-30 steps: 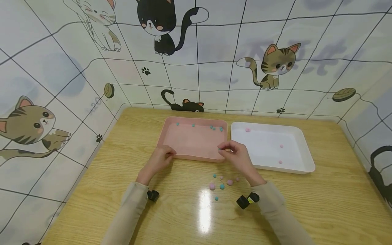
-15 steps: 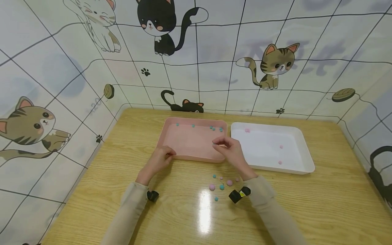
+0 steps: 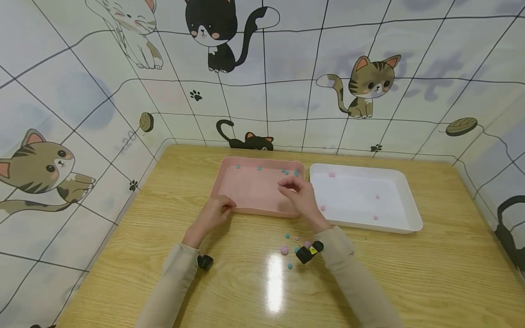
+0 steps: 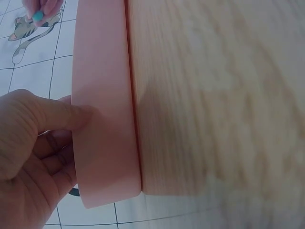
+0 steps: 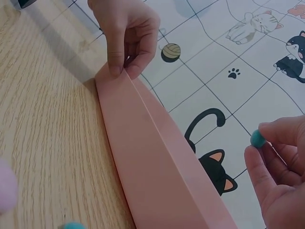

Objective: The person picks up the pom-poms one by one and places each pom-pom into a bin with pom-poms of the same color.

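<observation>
While a white wall (image 3: 287,102) with black grid lines and cartoon cats stands behind, the tabletop (image 3: 238,291), glossy yellowish wood grain, bears the following. One pink tray (image 3: 250,191), shallow; inside it, along the far side, five teal balls (image 3: 259,168). One white tray (image 3: 352,200), just to the pink tray's right, holding pink balls (image 3: 377,196). Loose balls (image 3: 284,250), teal and lilac, in front of the pink tray's near right corner.

One left hand (image 3: 213,212), at the pink tray's near left corner, its fingers pinching the wall, thumb outside; unchanged from half a second ago. One right hand (image 3: 301,196), above the pink tray's right part, fingers closed on one teal ball (image 5: 258,139); it has travelled farther left. A pink ball near the pink tray's right side, inside the white tray, has come into sight, and the right wrist camera (image 3: 304,254) now covers some loose balls.

Both wrist views show the pinched ball clearly; from the head it can hardly be made out, if at all.
</observation>
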A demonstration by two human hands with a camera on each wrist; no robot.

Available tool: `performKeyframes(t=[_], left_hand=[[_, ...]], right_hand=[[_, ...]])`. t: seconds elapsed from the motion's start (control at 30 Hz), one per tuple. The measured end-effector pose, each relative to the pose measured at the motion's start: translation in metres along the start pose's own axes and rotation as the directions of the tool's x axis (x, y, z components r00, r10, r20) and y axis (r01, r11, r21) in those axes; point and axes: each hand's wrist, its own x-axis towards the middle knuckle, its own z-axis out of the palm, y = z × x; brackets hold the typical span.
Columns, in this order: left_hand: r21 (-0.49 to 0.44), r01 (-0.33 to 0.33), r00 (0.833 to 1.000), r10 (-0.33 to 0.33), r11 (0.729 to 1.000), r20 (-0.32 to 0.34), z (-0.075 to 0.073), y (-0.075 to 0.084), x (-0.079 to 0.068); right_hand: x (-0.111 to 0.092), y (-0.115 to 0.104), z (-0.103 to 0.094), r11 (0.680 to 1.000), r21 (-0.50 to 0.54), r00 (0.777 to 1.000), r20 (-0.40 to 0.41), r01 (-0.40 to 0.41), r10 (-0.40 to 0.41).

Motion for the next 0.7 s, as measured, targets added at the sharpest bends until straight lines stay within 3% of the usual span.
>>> performKeyframes(t=[0.7], left_hand=[[-0.027, 0.011, 1.000, -0.011, 1.000, 0.014, -0.001, -0.001, 0.000]], right_hand=[[0.016, 0.011, 0.018, 0.989, -0.065, 0.986, -0.115, -0.129, 0.121]])
